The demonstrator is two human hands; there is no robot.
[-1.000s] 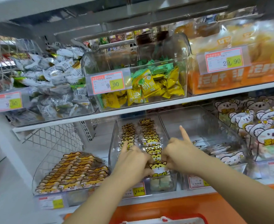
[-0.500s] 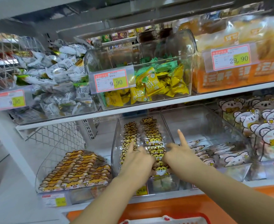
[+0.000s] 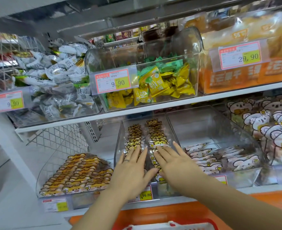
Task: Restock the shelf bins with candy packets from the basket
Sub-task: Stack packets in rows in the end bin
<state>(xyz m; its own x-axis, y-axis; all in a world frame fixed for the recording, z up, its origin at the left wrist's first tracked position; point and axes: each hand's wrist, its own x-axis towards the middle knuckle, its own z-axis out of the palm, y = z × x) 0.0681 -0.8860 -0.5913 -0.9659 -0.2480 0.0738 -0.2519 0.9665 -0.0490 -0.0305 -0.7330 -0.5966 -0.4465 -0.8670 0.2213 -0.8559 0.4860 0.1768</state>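
A clear middle bin [image 3: 120, 140] on the lower shelf holds two rows of yellow cat-face candy packets [image 3: 153, 131]. My left hand [image 3: 132, 171] lies flat with straight fingers on the left row. My right hand [image 3: 173, 161] lies flat, fingers spread, on the right row. Neither hand holds a packet. The red rim of the basket [image 3: 170, 224] shows at the bottom edge, below my arms.
A bin of orange cat packets [image 3: 77, 175] sits to the left, a bin of white koala packets [image 3: 220, 158] to the right. The upper shelf carries bins of silver [image 3: 54, 83] and yellow-green candies [image 3: 162, 82]. Price tags line the bin fronts.
Both hands have opened from a curled hold on the front packets to lying flat on the two rows. The view has moved closer to the shelf.
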